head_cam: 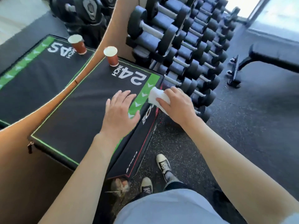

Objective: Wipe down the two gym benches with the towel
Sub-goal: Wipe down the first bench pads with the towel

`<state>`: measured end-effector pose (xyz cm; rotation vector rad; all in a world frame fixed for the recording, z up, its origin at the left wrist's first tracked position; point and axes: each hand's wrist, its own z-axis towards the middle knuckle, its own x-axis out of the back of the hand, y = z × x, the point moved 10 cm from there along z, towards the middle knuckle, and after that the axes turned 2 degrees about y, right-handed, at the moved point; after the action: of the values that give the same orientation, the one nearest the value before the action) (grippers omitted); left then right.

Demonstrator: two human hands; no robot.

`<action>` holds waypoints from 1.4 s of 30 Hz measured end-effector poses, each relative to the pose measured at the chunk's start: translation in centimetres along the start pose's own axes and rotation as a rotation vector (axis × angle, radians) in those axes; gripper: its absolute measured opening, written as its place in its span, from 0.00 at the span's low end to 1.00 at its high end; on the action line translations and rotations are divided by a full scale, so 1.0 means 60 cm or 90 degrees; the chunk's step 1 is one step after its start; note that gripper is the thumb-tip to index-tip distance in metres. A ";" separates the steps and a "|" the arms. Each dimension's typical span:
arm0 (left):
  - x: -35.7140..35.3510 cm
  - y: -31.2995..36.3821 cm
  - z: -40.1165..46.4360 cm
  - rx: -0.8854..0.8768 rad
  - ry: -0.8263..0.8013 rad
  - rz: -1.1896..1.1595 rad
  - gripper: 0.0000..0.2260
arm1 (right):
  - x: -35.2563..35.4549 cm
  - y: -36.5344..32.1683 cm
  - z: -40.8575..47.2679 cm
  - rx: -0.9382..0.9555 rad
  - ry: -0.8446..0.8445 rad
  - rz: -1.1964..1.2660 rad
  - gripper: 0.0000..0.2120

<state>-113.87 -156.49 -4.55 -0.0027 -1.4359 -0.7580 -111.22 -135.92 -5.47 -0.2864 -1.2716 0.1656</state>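
Right hand (175,104) grips white towel (156,97) at padded box's (77,113) right edge | left hand (120,110) flat, fingers spread, on box top | bench (275,55) far right, near dumbbell rack (186,46)

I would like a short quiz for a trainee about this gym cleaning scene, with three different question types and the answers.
1. True or false: the left hand holds the white towel.
2. Where does the paper cup stand? A) on the floor B) on the padded box marked 24 C) on the dumbbell rack
3. Fill in: the right hand presses the towel at the box's green ____.

Key: 1 false; 2 B; 3 stripe
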 end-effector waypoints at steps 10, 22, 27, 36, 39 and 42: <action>-0.094 0.201 -0.042 -0.193 -0.098 -0.056 0.26 | 0.132 0.133 -0.221 -0.208 0.096 -0.062 0.18; -0.202 0.427 -0.156 -0.319 -0.181 -0.082 0.26 | 0.233 0.272 -0.485 -0.365 0.128 -0.079 0.19; -0.243 0.530 -0.233 -0.343 -0.196 -0.077 0.26 | 0.277 0.334 -0.604 -0.388 0.147 -0.073 0.18; -0.312 0.714 -0.392 -0.358 -0.197 -0.067 0.26 | 0.362 0.447 -0.820 -0.403 0.152 -0.057 0.18; -0.329 0.766 -0.427 -0.366 -0.198 -0.059 0.26 | 0.386 0.473 -0.878 -0.412 0.150 -0.050 0.18; -0.342 0.825 -0.460 -0.385 -0.203 -0.068 0.27 | 0.416 0.505 -0.939 -0.431 0.156 -0.064 0.18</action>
<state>-65.29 -120.86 -6.13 -0.5357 -1.4591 -1.3006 -49.04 -106.84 -6.71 -0.7950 -1.0611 -0.3867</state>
